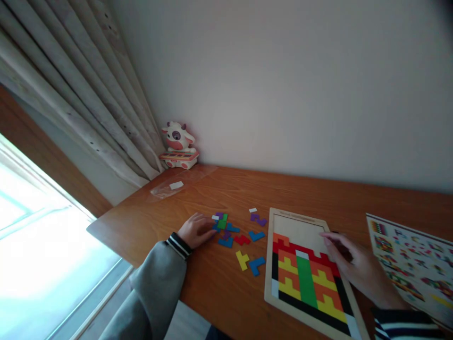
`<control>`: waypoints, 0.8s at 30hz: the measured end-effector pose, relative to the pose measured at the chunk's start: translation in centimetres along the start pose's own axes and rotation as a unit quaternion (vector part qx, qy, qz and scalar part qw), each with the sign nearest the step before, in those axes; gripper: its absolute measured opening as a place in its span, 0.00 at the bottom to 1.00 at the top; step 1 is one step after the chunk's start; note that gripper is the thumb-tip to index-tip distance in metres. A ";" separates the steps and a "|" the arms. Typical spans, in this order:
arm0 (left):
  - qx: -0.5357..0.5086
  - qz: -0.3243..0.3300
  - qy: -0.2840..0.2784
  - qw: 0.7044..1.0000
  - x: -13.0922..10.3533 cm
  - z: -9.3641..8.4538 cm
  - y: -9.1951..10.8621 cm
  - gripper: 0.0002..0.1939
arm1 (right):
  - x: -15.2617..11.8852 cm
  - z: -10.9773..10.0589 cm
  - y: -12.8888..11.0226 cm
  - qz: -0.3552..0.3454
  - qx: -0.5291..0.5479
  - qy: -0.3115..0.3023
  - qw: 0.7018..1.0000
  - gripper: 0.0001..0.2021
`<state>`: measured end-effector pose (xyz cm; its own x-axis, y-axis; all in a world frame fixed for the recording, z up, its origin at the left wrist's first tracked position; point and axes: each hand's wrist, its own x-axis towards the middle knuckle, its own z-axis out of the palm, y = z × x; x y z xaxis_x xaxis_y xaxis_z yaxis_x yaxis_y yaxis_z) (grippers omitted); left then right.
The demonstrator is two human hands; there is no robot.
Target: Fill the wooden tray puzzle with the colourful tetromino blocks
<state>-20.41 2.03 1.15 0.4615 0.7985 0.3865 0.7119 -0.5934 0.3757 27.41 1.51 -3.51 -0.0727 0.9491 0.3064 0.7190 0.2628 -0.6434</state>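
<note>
My left hand (198, 230) rests on the wooden table, its fingers apart and touching the edge of a loose cluster of blue, green and purple pieces (222, 223). My right hand (350, 264) is over the right edge of the wooden puzzle tray (268, 264), thumb and index finger close together near the tray's upper right; whatever they may hold is too small to make out. Red, orange, yellow, green, black and white pieces fill the lower part of the tray. Between hand and tray lie a red piece (242, 240), a yellow piece (242, 260) and a blue piece (256, 266).
A printed pattern sheet (414, 264) lies right of the tray. Purple pieces (258, 219) and a small white piece (252, 210) sit left of the tray's top. At the back left are a clear plastic bag (163, 191) and a cow toy (179, 146).
</note>
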 end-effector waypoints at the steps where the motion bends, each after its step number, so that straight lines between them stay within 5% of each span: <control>1: 0.010 0.004 -0.003 1.000 -0.4 0.2 -0.1 0.16 | 0.0 0.1 0.2 -0.006 -0.004 0.000 1.000 0.17; 8: 0.077 0.017 -0.029 0.996 -0.3 1.2 0.5 0.22 | 0.1 0.6 0.9 -0.011 -0.013 0.001 1.000 0.18; 24: 0.050 -0.059 0.039 0.996 0.0 1.6 0.5 0.18 | 0.8 0.5 0.8 -0.029 -0.021 0.015 0.999 0.19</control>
<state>-19.18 1.88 -0.04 0.3317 0.8492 0.4109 0.8091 -0.4801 0.3389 27.60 2.55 -4.09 -0.0948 0.9268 0.3633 0.7421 0.3091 -0.5948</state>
